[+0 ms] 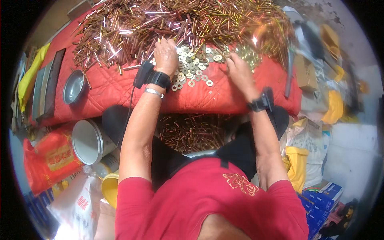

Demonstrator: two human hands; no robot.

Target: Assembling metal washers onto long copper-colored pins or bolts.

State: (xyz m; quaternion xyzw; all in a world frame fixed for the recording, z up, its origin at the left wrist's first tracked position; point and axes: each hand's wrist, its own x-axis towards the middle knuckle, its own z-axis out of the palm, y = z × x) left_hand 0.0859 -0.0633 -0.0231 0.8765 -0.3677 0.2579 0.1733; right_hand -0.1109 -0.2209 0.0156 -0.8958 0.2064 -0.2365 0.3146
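Note:
A broad heap of thin coppery metal rods (192,20) covers the far side of the red quilted cloth (120,86). Flat round washers (192,68) lie loose in front of the heap, between my hands. My left hand (165,58) is at the heap's near edge, left of the washers, back upward and fingers curled down over the rods; its fingertips are hidden. My right hand (240,72) is right of the washers, thumb and fingers drawn together; what they hold, if anything, is too small to make out. Shiny yellowish small pieces (249,56) lie just beyond it.
A metal bowl (74,87) sits on the cloth at left. More rods (192,134) lie below, between my knees. A grey-white bucket (88,142), a red bag (54,158) and a white plastic bag (80,206) stand lower left. Blue boxes (322,204) and a yellow bag (297,166) are lower right.

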